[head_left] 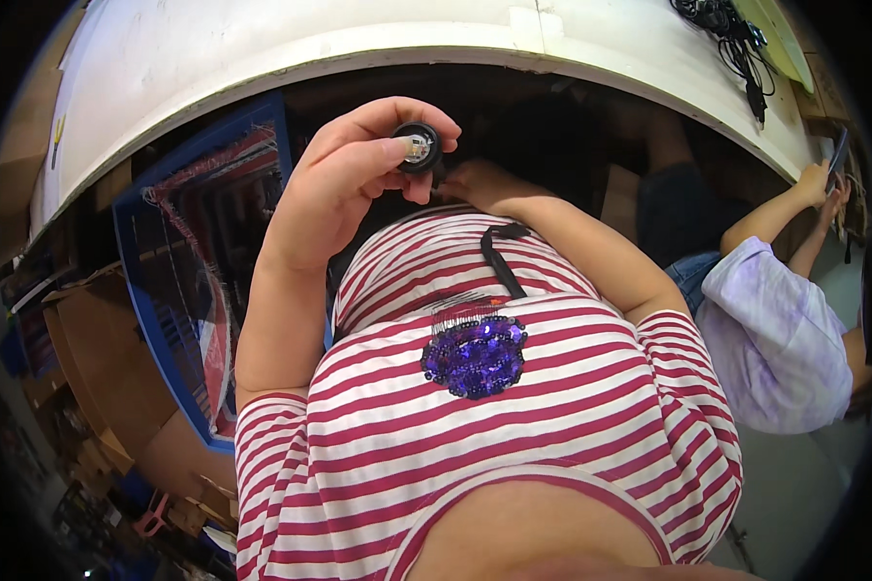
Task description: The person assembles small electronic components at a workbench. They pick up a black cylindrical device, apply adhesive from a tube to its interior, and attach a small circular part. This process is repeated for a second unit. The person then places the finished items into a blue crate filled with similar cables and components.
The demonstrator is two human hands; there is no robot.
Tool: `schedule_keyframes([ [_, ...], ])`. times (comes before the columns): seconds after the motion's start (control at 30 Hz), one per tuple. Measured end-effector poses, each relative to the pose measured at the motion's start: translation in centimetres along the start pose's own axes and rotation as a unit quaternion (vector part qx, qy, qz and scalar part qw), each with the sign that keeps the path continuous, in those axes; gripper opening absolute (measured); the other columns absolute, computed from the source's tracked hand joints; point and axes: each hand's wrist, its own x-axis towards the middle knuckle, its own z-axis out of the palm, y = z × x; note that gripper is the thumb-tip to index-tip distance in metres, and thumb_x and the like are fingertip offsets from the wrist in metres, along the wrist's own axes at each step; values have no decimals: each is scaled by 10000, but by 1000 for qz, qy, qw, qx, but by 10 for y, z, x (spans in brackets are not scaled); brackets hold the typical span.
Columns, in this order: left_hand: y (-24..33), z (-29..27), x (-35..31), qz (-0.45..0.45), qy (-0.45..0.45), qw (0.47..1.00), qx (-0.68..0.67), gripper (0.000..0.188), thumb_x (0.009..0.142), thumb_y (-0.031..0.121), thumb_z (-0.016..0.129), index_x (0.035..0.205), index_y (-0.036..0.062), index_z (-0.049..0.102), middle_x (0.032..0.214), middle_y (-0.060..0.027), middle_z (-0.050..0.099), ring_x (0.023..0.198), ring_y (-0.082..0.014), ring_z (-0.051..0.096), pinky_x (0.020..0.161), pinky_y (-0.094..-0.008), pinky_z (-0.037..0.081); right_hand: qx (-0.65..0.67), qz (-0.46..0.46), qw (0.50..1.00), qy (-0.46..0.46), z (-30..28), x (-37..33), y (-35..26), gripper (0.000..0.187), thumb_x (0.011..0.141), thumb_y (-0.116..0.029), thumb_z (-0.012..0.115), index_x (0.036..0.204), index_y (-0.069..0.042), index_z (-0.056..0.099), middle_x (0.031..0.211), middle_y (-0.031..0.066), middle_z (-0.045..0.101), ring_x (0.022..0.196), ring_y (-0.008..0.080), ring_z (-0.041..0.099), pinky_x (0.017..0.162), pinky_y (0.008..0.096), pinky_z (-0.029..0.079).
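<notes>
My left hand [344,169] is raised in front of the white table's edge. Its thumb and fingers are closed round a small round black part [420,147], perhaps a lamp head. The black rim faces up and encloses a shiny, clear and silvery middle with a yellowish spot. My thumb tip lies over the near side of that middle. Lower and to the right, my right hand [484,186] is held close to my belly, with its fingers curled. What it grips, if anything, is lost in the dark beside it. A black strap or cord [499,259] lies against my striped shirt.
Ahead curves the white table [358,34], with bundled black cables [731,39] at its far right. A blue-framed crate or rack [131,261] stands at my left beside cardboard boxes [107,339]. At right sits another person [775,339], holding a phone-like device [836,155].
</notes>
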Motion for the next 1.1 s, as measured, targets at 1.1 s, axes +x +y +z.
schedule_keyframes([
  [1.1,-25,-31,-3,280,61,958,-3,373,872,323,545,1089,35,448,837,-90,555,780,-160,541,718,-288,438,60,-142,988,-4,-121,-60,-133,211,843,-196,563,925,-12,625,769,81,637,680,148,608,627,265,476],
])
